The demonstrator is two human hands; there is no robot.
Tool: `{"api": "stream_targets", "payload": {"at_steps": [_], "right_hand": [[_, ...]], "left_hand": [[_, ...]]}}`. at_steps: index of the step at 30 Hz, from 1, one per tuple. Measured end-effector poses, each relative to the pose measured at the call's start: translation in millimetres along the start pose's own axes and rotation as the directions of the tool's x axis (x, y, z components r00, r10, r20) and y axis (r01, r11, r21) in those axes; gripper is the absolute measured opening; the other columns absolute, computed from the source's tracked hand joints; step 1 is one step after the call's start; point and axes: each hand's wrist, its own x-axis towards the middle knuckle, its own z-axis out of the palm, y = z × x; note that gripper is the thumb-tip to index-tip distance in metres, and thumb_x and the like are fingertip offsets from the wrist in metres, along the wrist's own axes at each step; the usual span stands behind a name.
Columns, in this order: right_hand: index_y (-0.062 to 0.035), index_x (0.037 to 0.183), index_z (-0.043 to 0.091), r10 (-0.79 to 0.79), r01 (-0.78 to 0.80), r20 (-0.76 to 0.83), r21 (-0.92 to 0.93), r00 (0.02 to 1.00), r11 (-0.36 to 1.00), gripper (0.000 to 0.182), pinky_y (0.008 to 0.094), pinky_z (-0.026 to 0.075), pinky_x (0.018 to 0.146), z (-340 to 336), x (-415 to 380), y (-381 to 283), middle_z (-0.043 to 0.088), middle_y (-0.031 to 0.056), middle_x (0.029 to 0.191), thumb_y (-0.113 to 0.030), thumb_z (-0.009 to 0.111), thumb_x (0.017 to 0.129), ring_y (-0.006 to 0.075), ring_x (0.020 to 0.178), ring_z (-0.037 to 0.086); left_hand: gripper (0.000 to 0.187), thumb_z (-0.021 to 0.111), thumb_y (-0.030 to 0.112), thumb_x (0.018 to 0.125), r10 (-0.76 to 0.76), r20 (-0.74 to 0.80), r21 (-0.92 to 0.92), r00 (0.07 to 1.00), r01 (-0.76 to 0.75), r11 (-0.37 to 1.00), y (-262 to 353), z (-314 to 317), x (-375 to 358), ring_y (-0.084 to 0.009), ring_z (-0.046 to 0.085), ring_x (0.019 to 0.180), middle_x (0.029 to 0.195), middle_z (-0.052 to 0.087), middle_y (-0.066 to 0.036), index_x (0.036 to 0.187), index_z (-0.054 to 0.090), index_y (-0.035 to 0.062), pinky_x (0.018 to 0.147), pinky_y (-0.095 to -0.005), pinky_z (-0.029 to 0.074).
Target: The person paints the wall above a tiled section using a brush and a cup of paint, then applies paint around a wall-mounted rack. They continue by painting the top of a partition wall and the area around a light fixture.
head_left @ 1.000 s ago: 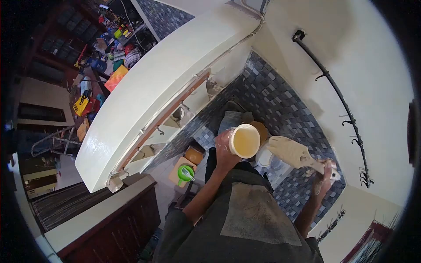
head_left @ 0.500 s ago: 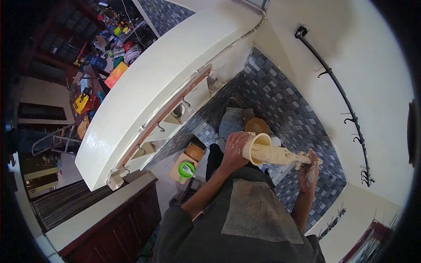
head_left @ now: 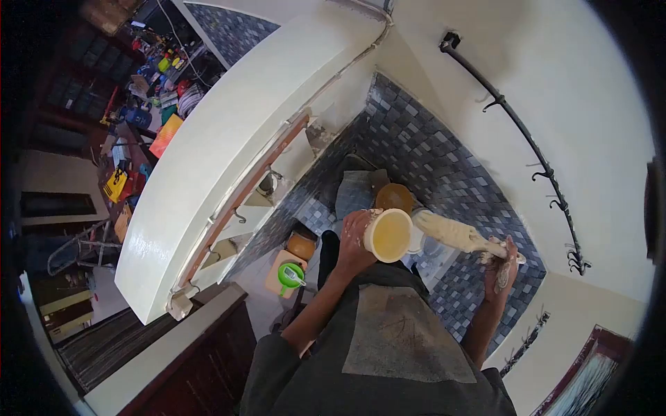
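My left hand grips a small round tub with cream paint inside, its open mouth turned up toward me. Just to its right, my right hand holds the handle of a wide paintbrush. The cream-coated bristles point left and sit beside the tub's rim, outside it. Both hands are smeared with paint. Below them lie dark mosaic tiles.
A cream-painted beam crosses at the left with a pipe along its edge. A black hook rail runs down the white wall on the right. A brown bowl, a green-lidded container and an orange pot sit far below.
The brush went into the tub half a second ago and has come back out to the right. The tub's mouth has turned back toward me.
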Motion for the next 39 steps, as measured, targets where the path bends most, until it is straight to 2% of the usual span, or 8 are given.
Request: {"api": "stream_targets", "payload": {"at_steps": [8, 11, 15, 25, 29, 32, 36, 39], "right_hand": [[-0.0030, 0.088, 0.052, -0.087, 0.081, 0.065, 0.086, 0.994, 0.993, 0.022, 0.0278, 0.053, 0.051, 24, -30, -13, 0.064, 0.0130, 0.083, -0.024, 0.059, 0.088, 0.0191, 0.063, 0.063], [-0.0039, 0.088, 0.054, 0.028, -0.033, 0.182, 0.027, 0.983, 0.999, 0.020, 0.0282, 0.052, 0.050, 33, -38, -8, 0.064, 0.0121, 0.082, -0.024, 0.059, 0.088, 0.0183, 0.063, 0.063], [-0.0035, 0.090, 0.054, 0.005, -0.002, 0.046, -0.055, 0.999, 0.998, 0.022, 0.0288, 0.051, 0.048, 33, -32, 12, 0.064, 0.0122, 0.081, -0.025, 0.057, 0.090, 0.0178, 0.063, 0.063], [-0.0006, 0.093, 0.057, -0.112, 0.106, -0.029, -0.154, 0.993, 0.982, 0.032, 0.0283, 0.048, 0.061, -12, -5, -28, 0.061, 0.0112, 0.085, -0.033, 0.056, 0.090, 0.0170, 0.072, 0.060], [-0.0015, 0.101, 0.053, -0.176, 0.185, 0.070, -0.138, 0.982, 0.973, 0.037, 0.0300, 0.048, 0.068, -46, 10, -36, 0.061, 0.0128, 0.093, -0.037, 0.056, 0.090, 0.0192, 0.083, 0.059], [-0.0016, 0.102, 0.052, -0.215, 0.337, 0.485, -0.181, 0.848, 0.924, 0.041, 0.0331, 0.049, 0.074, -105, 37, -32, 0.058, 0.0161, 0.101, -0.038, 0.061, 0.086, 0.0213, 0.092, 0.058], [0.0013, 0.091, 0.058, -0.162, 0.479, 0.770, -0.204, 0.617, 0.854, 0.051, 0.0333, 0.052, 0.063, -110, 45, -50, 0.060, 0.0175, 0.091, -0.046, 0.071, 0.076, 0.0250, 0.078, 0.061], [0.0024, 0.080, 0.061, -0.114, 0.462, 0.795, -0.222, 0.595, 0.859, 0.048, 0.0326, 0.052, 0.055, -121, 53, -58, 0.063, 0.0167, 0.080, -0.042, 0.074, 0.069, 0.0248, 0.067, 0.062]], "left_hand": [[0.066, 0.079, 0.010, 0.057, -0.162, 0.079, 0.059, 0.984, 0.158, 0.986, -12, 5, -4, -0.0352, 0.051, 0.107, 0.113, 0.055, -0.015, 0.115, 0.048, 0.0024, 0.093, -0.0468, 0.037], [0.067, 0.079, 0.011, 0.056, -0.163, 0.087, 0.024, 0.983, 0.162, 0.987, -10, 3, -2, -0.0357, 0.050, 0.107, 0.113, 0.055, -0.016, 0.115, 0.048, 0.0021, 0.093, -0.0472, 0.037], [0.068, 0.080, 0.011, 0.056, -0.033, 0.103, 0.034, 0.994, 0.030, 0.999, -20, 9, -9, -0.0360, 0.050, 0.107, 0.113, 0.055, -0.017, 0.115, 0.048, 0.0021, 0.093, -0.0472, 0.037], [0.064, 0.080, 0.013, 0.061, -0.153, 0.039, 0.115, 0.987, 0.147, 0.982, 17, 30, -27, -0.0338, 0.050, 0.107, 0.111, 0.055, -0.014, 0.116, 0.049, 0.0043, 0.090, -0.0443, 0.038], [0.061, 0.078, 0.015, 0.064, -0.305, 0.089, 0.118, 0.948, 0.294, 0.948, 52, 53, -25, -0.0333, 0.050, 0.108, 0.114, 0.055, -0.015, 0.117, 0.049, 0.0033, 0.090, -0.0426, 0.038], [0.061, 0.079, 0.017, 0.065, -0.398, 0.062, 0.005, 0.915, 0.398, 0.917, 71, 79, -32, -0.0323, 0.050, 0.108, 0.116, 0.054, -0.015, 0.116, 0.050, 0.0021, 0.091, -0.0414, 0.038], [0.066, 0.082, 0.019, 0.061, -0.461, 0.066, -0.133, 0.885, 0.466, 0.875, 95, 112, -45, -0.0329, 0.050, 0.106, 0.113, 0.055, -0.015, 0.116, 0.050, 0.0028, 0.091, -0.0413, 0.038], [0.068, 0.083, 0.020, 0.059, -0.420, 0.057, -0.091, 0.906, 0.424, 0.901, 110, 131, -52, -0.0334, 0.050, 0.105, 0.112, 0.054, -0.015, 0.117, 0.050, 0.0039, 0.091, -0.0419, 0.038]]}}
